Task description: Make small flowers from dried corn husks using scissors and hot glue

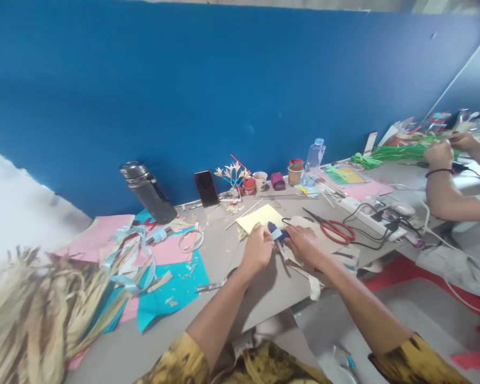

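Near the middle of the table, my left hand [258, 249] is closed at the left side of a dark blue tool with a light blue band [277, 232]. My right hand [304, 246] wraps round the tool's right side, fingers curled. A pale strip hangs below the tool between the hands. Just behind them lies a yellow paper sheet [265, 216]. Red-handled scissors [337, 232] rest to the right of my right hand, and metal scissors [211, 287] lie partly under my left forearm.
Dried husks [36, 325] and coloured paper [174, 290] cover the left side. A grey flask [149, 193], phone [206, 188], cup [260, 181] and clear bottle [314, 160] stand along the wall. A power strip [370, 218] with cables lies right, near another person's hands [440, 154].
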Demonstrator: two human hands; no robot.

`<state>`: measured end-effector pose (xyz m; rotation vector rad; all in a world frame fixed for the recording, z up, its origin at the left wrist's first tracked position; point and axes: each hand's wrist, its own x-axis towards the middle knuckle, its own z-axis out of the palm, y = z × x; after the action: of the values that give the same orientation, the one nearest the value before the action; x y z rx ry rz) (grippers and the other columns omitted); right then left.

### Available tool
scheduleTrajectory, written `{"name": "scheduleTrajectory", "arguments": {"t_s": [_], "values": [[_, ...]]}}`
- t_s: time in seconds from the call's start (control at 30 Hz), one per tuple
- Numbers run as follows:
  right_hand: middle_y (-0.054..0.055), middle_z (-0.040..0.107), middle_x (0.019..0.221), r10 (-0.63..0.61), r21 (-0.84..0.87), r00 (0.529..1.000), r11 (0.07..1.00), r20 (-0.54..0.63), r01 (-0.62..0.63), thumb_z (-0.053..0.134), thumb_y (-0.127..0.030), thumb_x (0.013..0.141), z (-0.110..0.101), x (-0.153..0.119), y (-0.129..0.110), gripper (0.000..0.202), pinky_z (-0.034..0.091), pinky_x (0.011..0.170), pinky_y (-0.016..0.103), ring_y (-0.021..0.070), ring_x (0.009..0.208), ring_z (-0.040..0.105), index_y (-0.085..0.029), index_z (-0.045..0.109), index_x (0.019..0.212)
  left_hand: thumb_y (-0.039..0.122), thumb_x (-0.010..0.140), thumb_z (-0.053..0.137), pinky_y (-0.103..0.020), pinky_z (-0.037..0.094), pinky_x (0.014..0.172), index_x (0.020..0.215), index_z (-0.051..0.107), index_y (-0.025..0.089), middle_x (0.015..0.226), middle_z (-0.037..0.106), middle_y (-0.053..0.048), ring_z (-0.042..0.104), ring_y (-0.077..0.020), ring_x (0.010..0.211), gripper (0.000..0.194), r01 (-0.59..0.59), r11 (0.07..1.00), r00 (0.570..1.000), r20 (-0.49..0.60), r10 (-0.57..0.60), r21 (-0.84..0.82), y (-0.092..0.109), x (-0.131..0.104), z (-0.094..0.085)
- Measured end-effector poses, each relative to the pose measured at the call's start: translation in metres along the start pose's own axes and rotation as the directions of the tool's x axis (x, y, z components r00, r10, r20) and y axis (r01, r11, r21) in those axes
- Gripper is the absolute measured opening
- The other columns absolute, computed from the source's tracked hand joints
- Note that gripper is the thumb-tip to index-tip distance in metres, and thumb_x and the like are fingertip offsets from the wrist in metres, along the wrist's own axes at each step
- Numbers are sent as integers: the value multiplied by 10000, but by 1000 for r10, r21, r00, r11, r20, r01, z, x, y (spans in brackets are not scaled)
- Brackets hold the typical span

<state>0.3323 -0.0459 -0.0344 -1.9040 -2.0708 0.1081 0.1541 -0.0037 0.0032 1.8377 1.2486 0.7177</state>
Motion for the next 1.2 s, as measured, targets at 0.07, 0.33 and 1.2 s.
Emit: {"name": "scheduleTrajectory", "arguments": {"t_s": [0.07,0.33,1.2], "values": [[146,690,1138,-18,-5,1000,1000,20,19,481,-210,949,-5,0,1,251,373,915,377,281,1076,596,-168,610,1160,45,790,532,-334,444,865,679,499,200,894,658,-76,606,-211,891,193,33,999,999,39,-35,41,-3,6,9],[90,731,968,217,595,961,800,-171,-75,462,-415,952,-40,-7,47,340,502,738,328,227,828,658,-193,639,1139,72,715,611,-301,411,719,619,523,200,677,595,-43,548,-203,730,182,133,984,990,-18,-136,-120,-12,14,12],[54,694,868,-94,551,989,822,-114,141,595,-365,869,-53,-30,-33,181,501,749,321,212,810,644,-194,646,900,220,628,652,-222,407,441,642,587,158,520,516,25,493,-103,442,91,222,731,958,5,-286,-646,-6,-38,-42]]}}
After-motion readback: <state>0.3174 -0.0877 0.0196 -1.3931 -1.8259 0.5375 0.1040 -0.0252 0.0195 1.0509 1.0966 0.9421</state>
